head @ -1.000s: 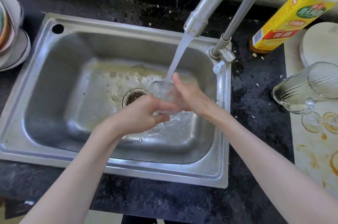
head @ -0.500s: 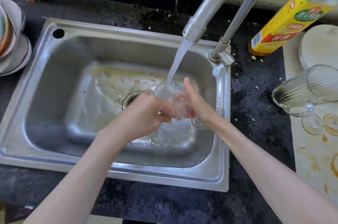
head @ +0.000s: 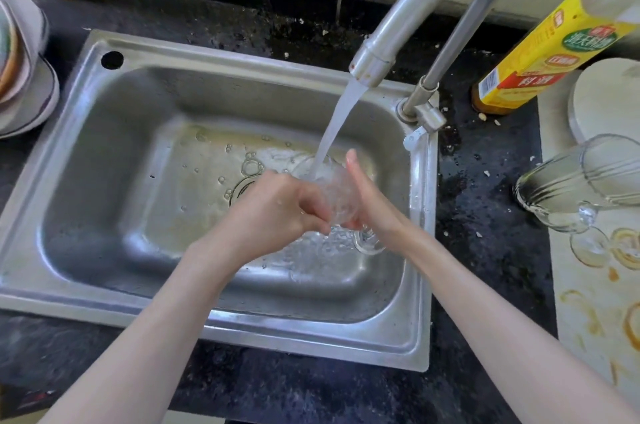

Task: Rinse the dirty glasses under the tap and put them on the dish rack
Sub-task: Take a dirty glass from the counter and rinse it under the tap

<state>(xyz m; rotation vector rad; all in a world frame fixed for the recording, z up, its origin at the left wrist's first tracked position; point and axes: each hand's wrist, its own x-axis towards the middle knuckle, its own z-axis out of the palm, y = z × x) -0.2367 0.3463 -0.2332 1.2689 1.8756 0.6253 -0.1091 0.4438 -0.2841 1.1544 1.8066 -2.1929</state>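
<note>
A clear stemmed glass (head: 334, 191) is held tilted over the steel sink (head: 104, 153), its mouth under the stream from the curved tap (head: 408, 18). My left hand (head: 277, 212) grips the bowl from the left. My right hand (head: 372, 201) presses flat against the bowl's right side, with the glass's round foot (head: 369, 245) showing below it. Water runs into the glass and spills down into the basin. A second stemmed glass (head: 575, 191) lies on its side on the stained counter mat at the right.
A yellow-labelled bottle (head: 540, 56) stands behind the sink's right corner, beside a pale round board (head: 609, 101). Stacked plates and bowls (head: 24, 77) sit left of the sink. The drain (head: 242, 188) is partly hidden by my left hand. Dark speckled counter surrounds the sink.
The glass has turned in my hands so its foot now shows lower right. Both hands stay under the stream in nearly the same place.
</note>
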